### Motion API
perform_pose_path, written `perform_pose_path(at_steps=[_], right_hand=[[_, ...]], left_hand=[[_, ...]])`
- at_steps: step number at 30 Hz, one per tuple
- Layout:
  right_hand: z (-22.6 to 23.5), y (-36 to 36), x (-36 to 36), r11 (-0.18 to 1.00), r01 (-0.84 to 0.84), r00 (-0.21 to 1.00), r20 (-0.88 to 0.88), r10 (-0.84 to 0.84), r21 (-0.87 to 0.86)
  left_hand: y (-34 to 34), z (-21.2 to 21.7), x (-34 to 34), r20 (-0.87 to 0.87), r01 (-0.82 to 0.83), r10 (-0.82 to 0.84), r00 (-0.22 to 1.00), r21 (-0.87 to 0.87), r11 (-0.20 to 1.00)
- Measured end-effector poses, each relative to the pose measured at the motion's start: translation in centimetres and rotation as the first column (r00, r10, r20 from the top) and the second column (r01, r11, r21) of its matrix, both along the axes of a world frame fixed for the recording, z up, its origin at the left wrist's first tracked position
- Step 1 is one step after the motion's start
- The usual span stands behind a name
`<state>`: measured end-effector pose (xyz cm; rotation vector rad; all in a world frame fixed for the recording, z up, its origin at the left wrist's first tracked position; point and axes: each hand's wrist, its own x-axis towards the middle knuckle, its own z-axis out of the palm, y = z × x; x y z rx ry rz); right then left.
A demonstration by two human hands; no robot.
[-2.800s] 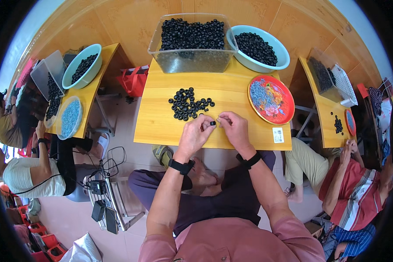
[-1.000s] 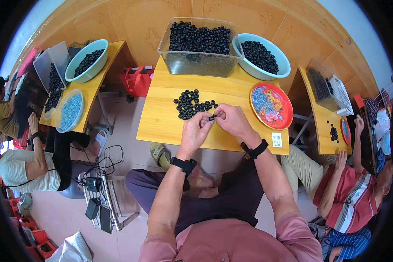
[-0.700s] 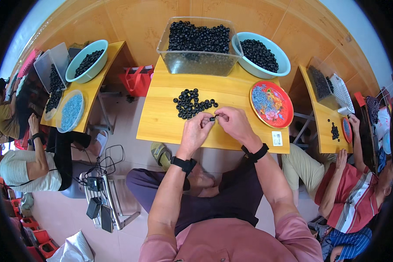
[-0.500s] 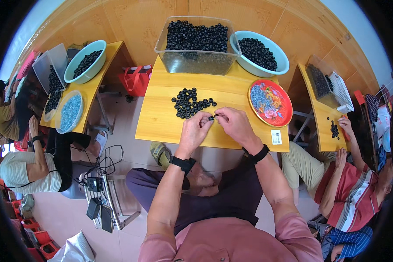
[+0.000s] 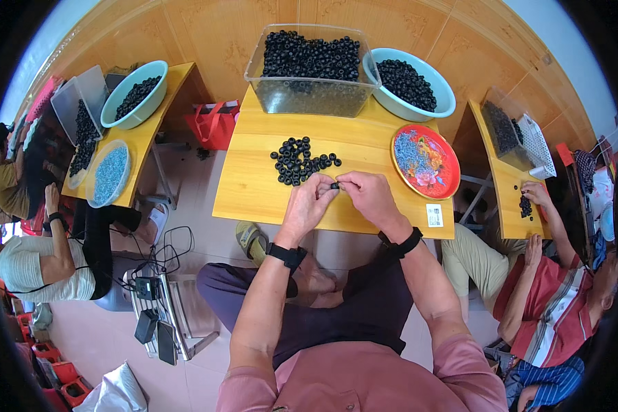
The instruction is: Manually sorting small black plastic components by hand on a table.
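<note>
At the near edge of the yellow table (image 5: pixel 254 185), the left hand (image 5: pixel 307 206) and the right hand (image 5: pixel 369 197) met, their fingertips pinched together on one small black ring (image 5: pixel 334 185) held just above the wood. A loose pile of black rings (image 5: pixel 299 161) lay just beyond the hands. Farther back stood a clear tub (image 5: pixel 309 103) full of the same rings, with a pale blue bowl (image 5: pixel 446 103) beside it on the right. A red plate (image 5: pixel 443 180) holding small blue pieces sat near the right hand.

White label (image 5: pixel 434 215) on table corner (image 5: pixel 443 232)
</note>
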<state>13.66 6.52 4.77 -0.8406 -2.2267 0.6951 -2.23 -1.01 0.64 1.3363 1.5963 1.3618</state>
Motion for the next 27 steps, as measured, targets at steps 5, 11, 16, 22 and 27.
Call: perform_pose_path(at_steps=[5,11,16,22,27], right_hand=[[0.2,0.2,0.0,0.999,0.016,0.999,0.044,-0.014,-0.036],[0.5,0.2,-0.4,0.998,0.031,0.996,0.084,-0.027,-0.046],[-0.3,-0.2,-1.3,1.0,0.022,0.999,0.028,-0.022,0.005],[0.3,-2.0,-1.7,0.998,-0.028,1.0,0.001,0.028,0.059],[-2.0,-0.5,-0.2,0.994,0.056,0.995,-0.08,-0.064,-0.092]], left_hand=[[0.0,0.0,0.0,0.015,0.038,-0.038,0.999,0.004,0.999],[0.0,0.2,-0.3,-0.018,0.065,-0.066,0.998,-0.056,0.996],[0.6,-0.7,-0.3,0.14,0.054,-0.049,0.989,-0.031,0.998],[0.6,-1.6,-0.5,0.35,0.046,-0.047,0.936,0.01,0.999],[-0.1,0.2,0.2,-0.039,0.059,-0.058,0.998,0.024,0.998]])
